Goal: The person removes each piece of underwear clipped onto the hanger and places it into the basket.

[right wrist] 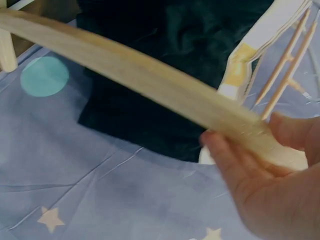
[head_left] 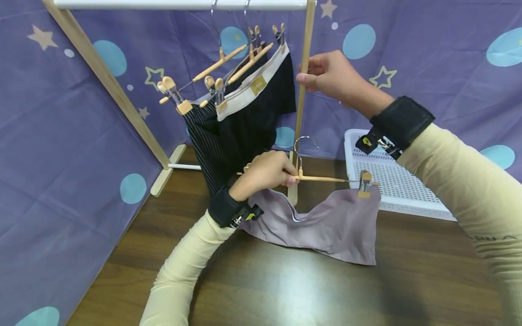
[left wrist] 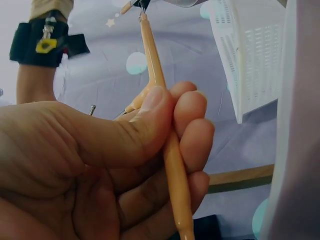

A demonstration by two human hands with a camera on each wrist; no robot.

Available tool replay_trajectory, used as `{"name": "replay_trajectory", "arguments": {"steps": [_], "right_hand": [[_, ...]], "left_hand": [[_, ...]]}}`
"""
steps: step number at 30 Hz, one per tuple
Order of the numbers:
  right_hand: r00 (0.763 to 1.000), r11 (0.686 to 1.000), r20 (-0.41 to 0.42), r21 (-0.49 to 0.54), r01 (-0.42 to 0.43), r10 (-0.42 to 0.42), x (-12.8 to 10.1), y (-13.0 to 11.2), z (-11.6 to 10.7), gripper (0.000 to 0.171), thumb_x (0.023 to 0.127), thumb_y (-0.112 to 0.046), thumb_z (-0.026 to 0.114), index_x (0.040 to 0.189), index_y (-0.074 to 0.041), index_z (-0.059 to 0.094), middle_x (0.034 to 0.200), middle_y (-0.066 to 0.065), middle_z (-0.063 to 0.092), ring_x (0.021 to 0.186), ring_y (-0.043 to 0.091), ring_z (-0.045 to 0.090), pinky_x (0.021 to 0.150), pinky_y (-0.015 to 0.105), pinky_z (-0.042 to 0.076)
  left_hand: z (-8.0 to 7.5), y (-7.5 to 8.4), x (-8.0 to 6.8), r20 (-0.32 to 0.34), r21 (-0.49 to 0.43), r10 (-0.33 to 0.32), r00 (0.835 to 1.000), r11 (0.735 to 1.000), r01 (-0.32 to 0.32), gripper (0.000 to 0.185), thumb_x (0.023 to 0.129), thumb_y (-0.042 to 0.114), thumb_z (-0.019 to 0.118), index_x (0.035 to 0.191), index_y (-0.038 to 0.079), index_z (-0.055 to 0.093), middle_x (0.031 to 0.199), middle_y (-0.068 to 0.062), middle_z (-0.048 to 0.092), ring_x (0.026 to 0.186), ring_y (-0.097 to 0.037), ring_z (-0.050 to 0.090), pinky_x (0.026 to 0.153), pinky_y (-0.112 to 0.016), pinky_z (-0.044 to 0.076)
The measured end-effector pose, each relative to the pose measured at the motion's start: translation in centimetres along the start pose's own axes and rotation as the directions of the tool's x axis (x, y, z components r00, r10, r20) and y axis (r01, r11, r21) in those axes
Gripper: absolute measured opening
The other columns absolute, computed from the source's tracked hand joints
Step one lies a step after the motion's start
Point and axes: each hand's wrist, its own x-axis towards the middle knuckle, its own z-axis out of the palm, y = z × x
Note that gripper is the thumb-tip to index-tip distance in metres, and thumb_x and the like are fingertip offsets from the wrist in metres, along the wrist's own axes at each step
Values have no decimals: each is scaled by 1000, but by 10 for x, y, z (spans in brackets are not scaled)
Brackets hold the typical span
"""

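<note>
My left hand (head_left: 267, 171) grips the wooden bar of a clip hanger (head_left: 322, 178), whose metal hook points up. In the left wrist view, the thumb and curled fingers wrap around the bar (left wrist: 177, 185). A mauve garment (head_left: 338, 222) hangs from that hanger, its right corner held in a clip (head_left: 364, 184); the left clip is mostly hidden behind my hand. My right hand (head_left: 332, 77) holds the upright wooden post (head_left: 303, 90) of a clothes rack, thumb on one side and fingers on the other in the right wrist view.
On the rack's white rail (head_left: 179, 4) hang two more clip hangers, with black shorts (head_left: 257, 113) and a dark striped garment (head_left: 204, 145). A white perforated basket (head_left: 403, 181) stands at the right on the wooden table (head_left: 285, 290). A purple patterned cloth (head_left: 81, 190) surrounds it.
</note>
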Motion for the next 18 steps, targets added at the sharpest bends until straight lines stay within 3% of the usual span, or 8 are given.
{"name": "replay_trajectory", "arguments": {"steps": [6,11,18], "right_hand": [[998,981,-18,-181,-67,65,-25,-10,-5,66,104,-39,55,155,-1,37,143,24,58,130,35,59,109,49,48],[998,978,-30,-200,-68,63,-51,-4,-11,62,103,-39,57,153,-5,43,138,24,62,127,36,60,106,53,49],[999,979,4,-197,-44,46,-93,29,-9,49,104,-33,59,143,-4,57,130,23,67,122,35,63,101,51,51]], "left_hand": [[3,-7,5,19,-48,-7,1000,999,8,10,93,24,75,87,19,82,71,9,70,69,-6,54,59,-24,38],[6,-11,9,22,-53,-4,1000,999,5,9,92,24,76,85,21,81,71,9,69,69,-6,54,60,-25,38],[10,-19,12,37,-96,-14,999,995,18,9,92,22,76,86,19,82,70,8,71,69,-4,58,61,-23,41]]}}
